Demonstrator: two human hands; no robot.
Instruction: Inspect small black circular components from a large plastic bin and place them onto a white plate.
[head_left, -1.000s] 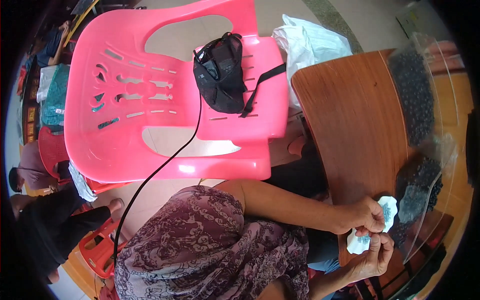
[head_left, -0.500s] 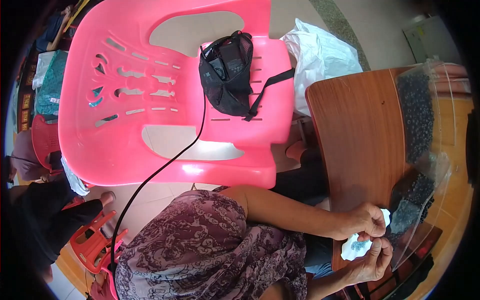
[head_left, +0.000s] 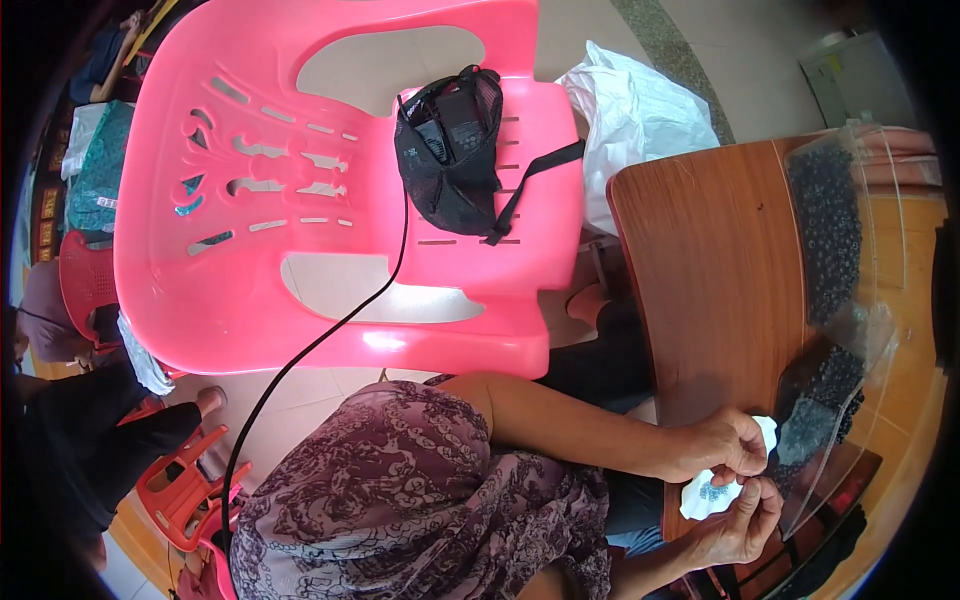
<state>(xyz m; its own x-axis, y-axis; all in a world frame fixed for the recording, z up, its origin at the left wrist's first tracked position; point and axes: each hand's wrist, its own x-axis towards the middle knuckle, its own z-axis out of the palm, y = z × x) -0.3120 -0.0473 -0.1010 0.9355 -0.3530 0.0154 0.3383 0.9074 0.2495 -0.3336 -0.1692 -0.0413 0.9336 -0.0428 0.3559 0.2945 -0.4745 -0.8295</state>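
Two hands: left hand (head_left: 725, 447) and right hand (head_left: 738, 520) are pinched on the white wrapper (head_left: 712, 492).
Wrapper: held over the table (head_left: 715, 270) edge, beside the dark beads (head_left: 822, 400).
Advice: a light, steady grip is best kept.

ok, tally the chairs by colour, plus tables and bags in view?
Pink chair: 1
Red chair: 1
Wooden table: 1
Black mesh bag on the pink seat: 1
White plastic bag: 1
Clear bag of dark beads: 1
Total: 6

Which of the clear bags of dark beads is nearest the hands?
The lower bag, right beside the left hand; the long bag lies farther up the table.
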